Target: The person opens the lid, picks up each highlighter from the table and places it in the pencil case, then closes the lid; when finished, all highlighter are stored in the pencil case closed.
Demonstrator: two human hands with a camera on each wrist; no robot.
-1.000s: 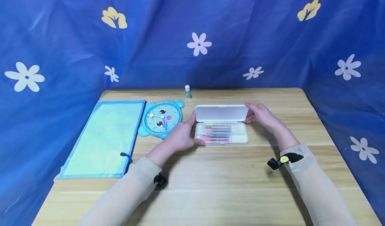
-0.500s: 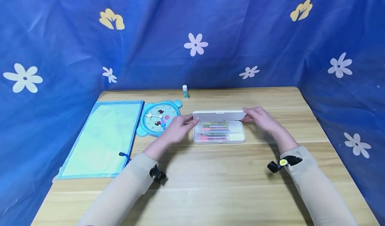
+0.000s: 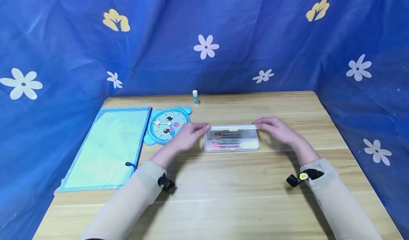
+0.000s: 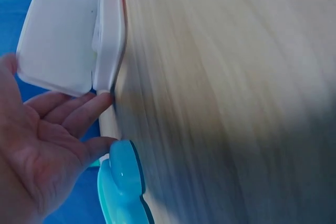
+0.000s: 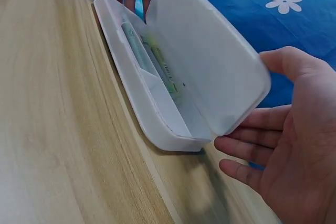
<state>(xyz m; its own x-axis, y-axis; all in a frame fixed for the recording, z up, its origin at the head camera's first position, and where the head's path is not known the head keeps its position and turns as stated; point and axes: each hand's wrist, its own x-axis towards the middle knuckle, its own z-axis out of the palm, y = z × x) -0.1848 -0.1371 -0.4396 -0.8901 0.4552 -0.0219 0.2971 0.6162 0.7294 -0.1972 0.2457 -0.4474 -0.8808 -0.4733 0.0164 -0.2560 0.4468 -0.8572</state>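
Observation:
A translucent white pencil case (image 3: 250,145) lies on the table with its lid (image 3: 233,127) tilted partway down, hinge at the back. Inside are several slim pens (image 3: 225,146), seen through the lid and below it; a highlighter (image 5: 164,69) shows in the right wrist view. My left hand (image 3: 186,137) holds the lid's left end, thumb at its edge, other fingers beside the case's end. At the opposite end, my right hand (image 3: 278,130) holds the lid, thumb on its upper edge and fingers behind it. Pens at the back are partly hidden.
A blue toy clock (image 3: 167,124) with an animal face lies just left of my left hand. Farther left is a light green zip folder (image 3: 105,147) with blue edging. A glue stick (image 3: 195,97) stands near the table's back edge, before the blue curtain (image 3: 236,16).
The lid has swung from nearly upright down toward the front, over the case. My left hand moved from the case's front left corner up to the lid; my right hand followed the lid down.

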